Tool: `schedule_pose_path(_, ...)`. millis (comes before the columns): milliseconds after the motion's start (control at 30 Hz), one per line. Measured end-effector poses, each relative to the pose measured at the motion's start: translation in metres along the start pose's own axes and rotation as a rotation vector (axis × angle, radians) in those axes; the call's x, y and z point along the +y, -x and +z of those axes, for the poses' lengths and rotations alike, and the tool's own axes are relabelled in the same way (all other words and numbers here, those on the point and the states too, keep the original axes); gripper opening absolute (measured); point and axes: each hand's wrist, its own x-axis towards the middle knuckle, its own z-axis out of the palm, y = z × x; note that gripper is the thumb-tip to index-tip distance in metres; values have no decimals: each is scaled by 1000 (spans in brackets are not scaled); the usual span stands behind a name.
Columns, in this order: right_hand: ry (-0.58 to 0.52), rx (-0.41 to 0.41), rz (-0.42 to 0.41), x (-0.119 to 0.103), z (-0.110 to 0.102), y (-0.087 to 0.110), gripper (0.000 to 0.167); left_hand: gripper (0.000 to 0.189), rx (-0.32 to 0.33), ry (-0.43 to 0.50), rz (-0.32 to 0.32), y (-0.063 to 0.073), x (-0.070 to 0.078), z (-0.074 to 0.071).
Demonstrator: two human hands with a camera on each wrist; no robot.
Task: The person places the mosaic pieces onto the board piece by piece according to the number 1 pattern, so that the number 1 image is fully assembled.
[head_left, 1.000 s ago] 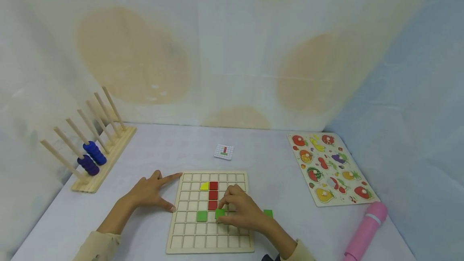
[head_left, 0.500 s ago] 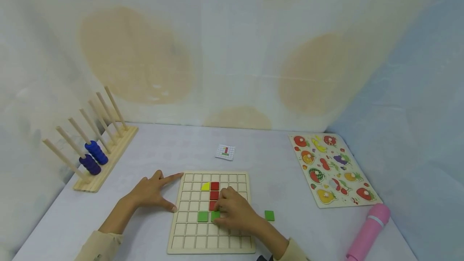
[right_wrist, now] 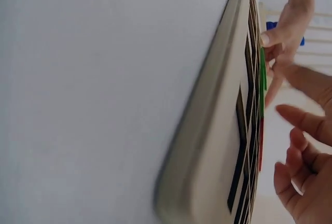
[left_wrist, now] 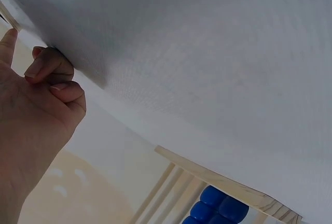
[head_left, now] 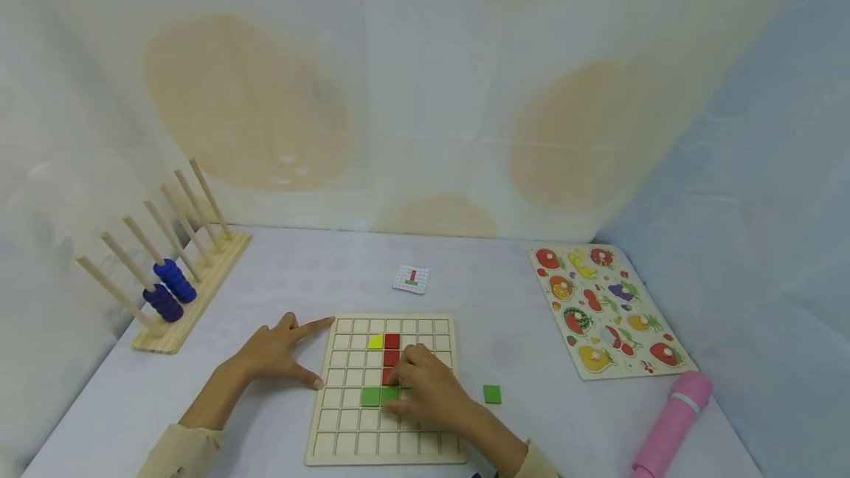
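A wooden grid board (head_left: 345,441) lies flat in the head view. My left hand (head_left: 272,351) spreads thumb and index finger along its left edge; the other fingers are bent, as the left wrist view shows. Over the board, my right hand (head_left: 434,389) has thumb and index fingertip apart, right at a green square tile (head_left: 389,395). That tile lies in a cell beside another green tile (head_left: 370,397). Above them runs a column of red tiles (head_left: 392,359), the lowest partly hidden by my fingers. A yellow quarter-round tile (head_left: 376,341) sits left of the top red one.
One loose green tile (head_left: 492,394) lies right of the board. Behind the board is a small pattern card (head_left: 411,279). A peg stand (head_left: 206,271) with blue and purple beads stands left. At right are a fruit puzzle board (head_left: 611,312) and a pink cylinder (head_left: 671,426).
My right hand has moved left with a green tile, set it in the cell beside the other green tile, and parted its fingertips. The left hand has stayed at the board's edge.
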Motion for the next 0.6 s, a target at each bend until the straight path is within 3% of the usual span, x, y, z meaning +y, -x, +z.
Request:
schedule_pose_path(133, -239, 2, 33, 7, -6, 8, 37, 109, -3, 7, 3, 1, 0, -1)
schedule_pose_path(233, -352, 10, 35, 15, -10, 16, 43, 109, -4, 4, 4, 0, 0, -1)
schedule_pose_path(600, -424, 32, 163, 44, -27, 49, 47, 110, -17, -4, -19, -3, -2, 1)
